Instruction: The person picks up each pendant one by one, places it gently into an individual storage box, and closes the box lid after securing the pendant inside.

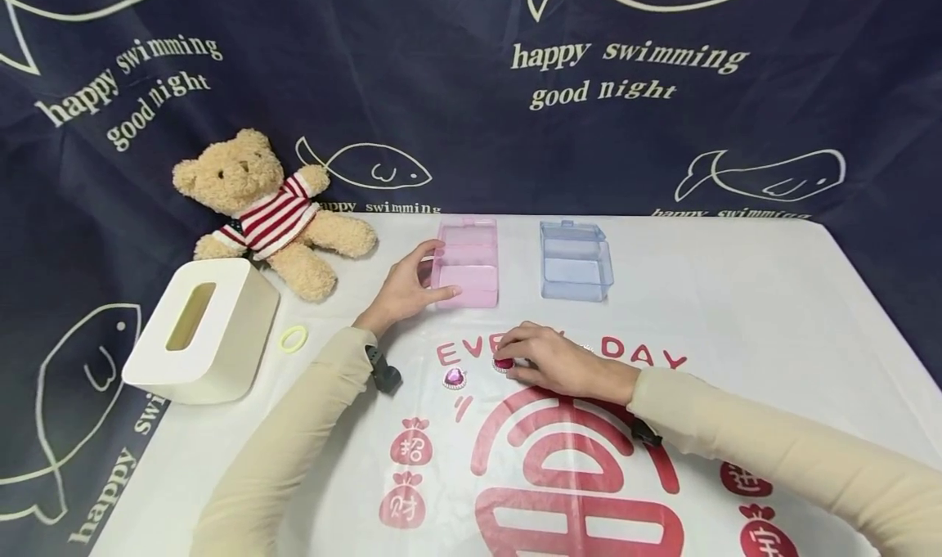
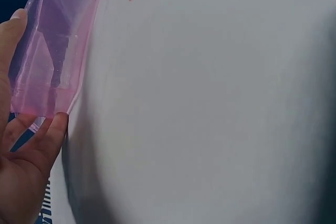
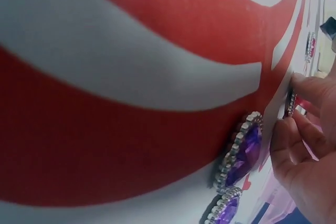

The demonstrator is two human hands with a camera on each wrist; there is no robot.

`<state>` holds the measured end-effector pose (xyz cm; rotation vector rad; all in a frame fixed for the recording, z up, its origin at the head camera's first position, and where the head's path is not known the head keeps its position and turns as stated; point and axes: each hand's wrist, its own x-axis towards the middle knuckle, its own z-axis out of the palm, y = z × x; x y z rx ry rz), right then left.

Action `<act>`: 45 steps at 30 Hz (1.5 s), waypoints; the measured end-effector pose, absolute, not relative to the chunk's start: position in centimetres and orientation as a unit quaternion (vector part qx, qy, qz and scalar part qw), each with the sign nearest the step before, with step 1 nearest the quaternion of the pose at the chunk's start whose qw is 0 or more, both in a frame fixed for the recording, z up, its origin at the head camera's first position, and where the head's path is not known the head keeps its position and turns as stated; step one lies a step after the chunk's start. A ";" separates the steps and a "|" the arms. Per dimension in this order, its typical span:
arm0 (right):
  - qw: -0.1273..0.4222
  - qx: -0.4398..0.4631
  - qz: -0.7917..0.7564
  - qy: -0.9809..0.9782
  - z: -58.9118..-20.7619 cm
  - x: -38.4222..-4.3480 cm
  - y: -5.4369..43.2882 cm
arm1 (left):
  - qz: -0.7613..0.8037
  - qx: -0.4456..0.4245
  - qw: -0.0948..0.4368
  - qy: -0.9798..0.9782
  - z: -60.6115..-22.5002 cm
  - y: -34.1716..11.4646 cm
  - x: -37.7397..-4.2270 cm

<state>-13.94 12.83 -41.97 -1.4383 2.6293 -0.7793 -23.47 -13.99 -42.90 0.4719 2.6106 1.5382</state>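
My left hand grips the left side of a pink see-through plastic box, its lid open toward the back. In the left wrist view, thumb and fingers clasp the pink box at opposite edges. My right hand pinches a red gem with a beaded silver rim, low over the table. To its left lies a pink-purple heart gem. In the right wrist view, two purple gems with silver rims lie near the right hand; in the head view that hand mostly hides them.
A blue see-through box, lid open, stands right of the pink one. At the left are a white tissue box, a yellow-green ring and a teddy bear in a striped shirt. A dark blue curtain hangs behind the table.
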 end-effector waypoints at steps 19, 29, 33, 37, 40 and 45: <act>-0.068 -0.399 -0.339 0.849 -36.9 -18.1 10.4 | 0.515 0.158 0.023 0.842 -43.0 -14.2 -23.5; -0.061 -0.357 -0.328 0.872 -37.2 -21.6 7.8 | 0.514 0.155 0.033 0.843 -43.2 -14.3 -23.0; -0.054 -0.350 -0.321 0.878 -37.6 -22.8 6.7 | 0.520 0.149 0.027 0.841 -43.3 -14.3 -23.0; -0.044 -0.340 -0.318 0.884 -38.1 -23.5 5.7 | 0.526 0.147 0.026 0.837 -43.3 -14.3 -23.0; -0.033 -0.338 -0.310 0.888 -38.5 -23.8 5.1 | 0.527 0.146 0.025 0.837 -43.3 -14.3 -23.0; -0.009 -0.342 -0.289 0.894 -39.2 -24.2 4.4 | 0.528 0.150 0.022 0.836 -43.5 -14.1 -23.0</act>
